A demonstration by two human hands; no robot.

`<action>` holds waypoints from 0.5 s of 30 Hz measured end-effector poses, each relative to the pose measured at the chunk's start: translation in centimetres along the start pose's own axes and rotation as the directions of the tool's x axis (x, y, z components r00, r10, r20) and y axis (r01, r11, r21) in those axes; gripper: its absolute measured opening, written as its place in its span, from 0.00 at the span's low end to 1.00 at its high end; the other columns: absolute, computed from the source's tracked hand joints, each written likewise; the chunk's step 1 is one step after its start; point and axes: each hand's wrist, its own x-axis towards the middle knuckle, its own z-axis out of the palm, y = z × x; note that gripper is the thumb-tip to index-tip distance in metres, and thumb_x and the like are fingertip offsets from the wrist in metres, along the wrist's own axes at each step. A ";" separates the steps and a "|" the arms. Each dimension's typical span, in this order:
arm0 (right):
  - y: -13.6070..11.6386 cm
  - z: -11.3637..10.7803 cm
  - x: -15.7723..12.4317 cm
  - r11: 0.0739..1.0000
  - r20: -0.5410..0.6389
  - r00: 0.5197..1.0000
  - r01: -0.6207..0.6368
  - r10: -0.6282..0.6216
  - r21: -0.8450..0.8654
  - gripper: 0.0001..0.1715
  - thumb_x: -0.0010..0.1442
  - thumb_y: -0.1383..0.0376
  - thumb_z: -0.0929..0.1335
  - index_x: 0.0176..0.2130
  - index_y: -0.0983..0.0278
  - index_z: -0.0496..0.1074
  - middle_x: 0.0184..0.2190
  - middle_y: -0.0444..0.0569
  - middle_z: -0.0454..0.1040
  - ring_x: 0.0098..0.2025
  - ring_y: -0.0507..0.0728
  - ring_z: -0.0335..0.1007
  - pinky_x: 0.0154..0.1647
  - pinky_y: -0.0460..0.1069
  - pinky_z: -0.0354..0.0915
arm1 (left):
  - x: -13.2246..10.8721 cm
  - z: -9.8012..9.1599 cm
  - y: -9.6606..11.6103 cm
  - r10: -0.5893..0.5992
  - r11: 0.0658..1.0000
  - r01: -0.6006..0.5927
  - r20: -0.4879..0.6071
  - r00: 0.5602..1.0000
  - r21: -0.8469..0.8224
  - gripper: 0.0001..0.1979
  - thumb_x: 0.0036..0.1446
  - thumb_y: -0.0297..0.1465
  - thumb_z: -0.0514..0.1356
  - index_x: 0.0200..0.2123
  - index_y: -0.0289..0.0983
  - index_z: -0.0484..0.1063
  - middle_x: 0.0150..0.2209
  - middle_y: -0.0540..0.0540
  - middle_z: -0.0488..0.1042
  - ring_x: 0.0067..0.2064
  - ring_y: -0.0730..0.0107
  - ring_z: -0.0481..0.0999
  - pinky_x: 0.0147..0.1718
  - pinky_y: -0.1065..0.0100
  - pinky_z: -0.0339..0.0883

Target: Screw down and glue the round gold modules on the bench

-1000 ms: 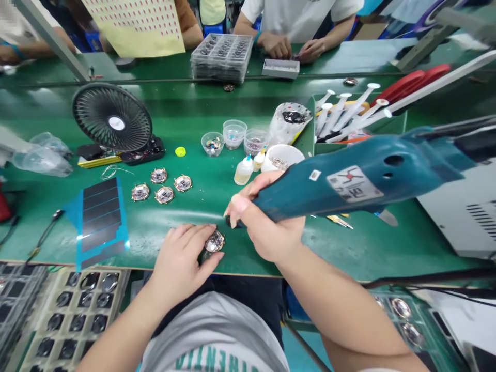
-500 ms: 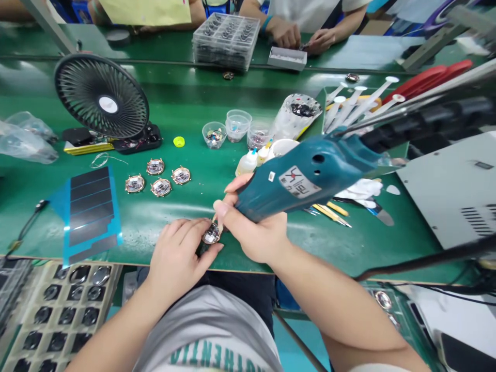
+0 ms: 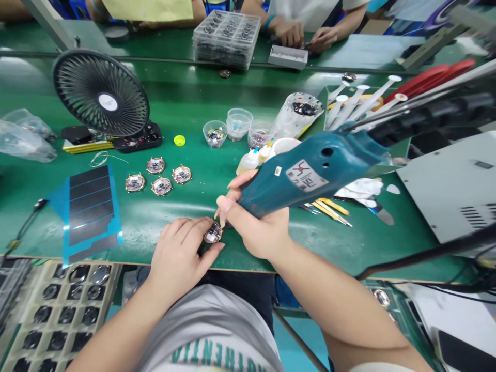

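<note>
Near the front edge of the green bench, my left hand [image 3: 181, 251] curls its fingers and thumb around a round watch case [image 3: 213, 233] with its inner parts facing up. My right hand [image 3: 259, 227] grips a teal electric screwdriver [image 3: 289, 173] close to its nose. The screwdriver slants down to the left, and its tip is hidden behind my fingers, right at the watch case. Beyond my left hand lie several more watch cases [image 3: 161, 186] with rose-gold rims.
A black fan [image 3: 101, 101] stands at the back left, near a black sheet with blue film [image 3: 91, 206]. Small plastic cups [image 3: 215, 134], dropper bottles [image 3: 248, 161] and tweezers [image 3: 329, 211] lie beyond the screwdriver. A grey box [image 3: 449, 191] is at right. Across the bench, a co-worker's hands [image 3: 290, 35] handle small parts.
The screwdriver and my right hand have shifted slightly to the right, with the screwdriver turned a little. The watch case stays in my left hand.
</note>
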 end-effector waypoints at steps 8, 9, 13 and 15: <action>0.1 -0.3 0.1 0.999 0.010 0.999 0.048 -0.048 0.018 0.12 0.65 0.68 0.71 0.43 0.62 0.63 0.24 0.38 0.70 0.23 0.50 0.70 0.27 0.48 0.67 | -0.3 0.0 -0.1 -0.009 1.000 0.009 0.008 1.000 -0.009 0.20 0.66 0.40 0.65 0.56 0.38 0.67 0.51 0.50 0.77 0.50 0.64 0.73 0.50 0.60 0.66; 0.1 -0.3 0.1 0.998 0.009 0.999 0.050 -0.050 0.041 0.12 0.65 0.68 0.71 0.43 0.62 0.63 0.24 0.38 0.71 0.23 0.49 0.70 0.27 0.47 0.68 | -0.2 0.0 -0.1 -0.020 1.000 0.020 0.015 1.000 -0.016 0.21 0.66 0.41 0.65 0.56 0.38 0.67 0.52 0.50 0.77 0.51 0.64 0.73 0.50 0.60 0.66; -0.2 -0.2 0.2 0.973 -0.017 0.999 0.050 -0.047 0.225 0.15 0.63 0.69 0.72 0.46 0.62 0.63 0.24 0.36 0.70 0.22 0.48 0.69 0.30 0.47 0.72 | 0.9 -0.6 -0.1 -0.074 0.990 0.076 0.020 0.997 -0.122 0.20 0.68 0.41 0.64 0.57 0.40 0.68 0.56 0.48 0.73 0.55 0.69 0.73 0.54 0.64 0.67; -0.5 -0.2 0.6 0.961 -0.067 0.997 0.050 -0.033 0.273 0.16 0.61 0.69 0.72 0.45 0.62 0.62 0.23 0.35 0.70 0.22 0.49 0.69 0.30 0.47 0.72 | 2.2 -0.6 -0.3 -0.052 0.987 0.050 -0.010 0.999 -0.152 0.11 0.69 0.34 0.62 0.52 0.40 0.72 0.51 0.48 0.73 0.53 0.73 0.73 0.53 0.67 0.69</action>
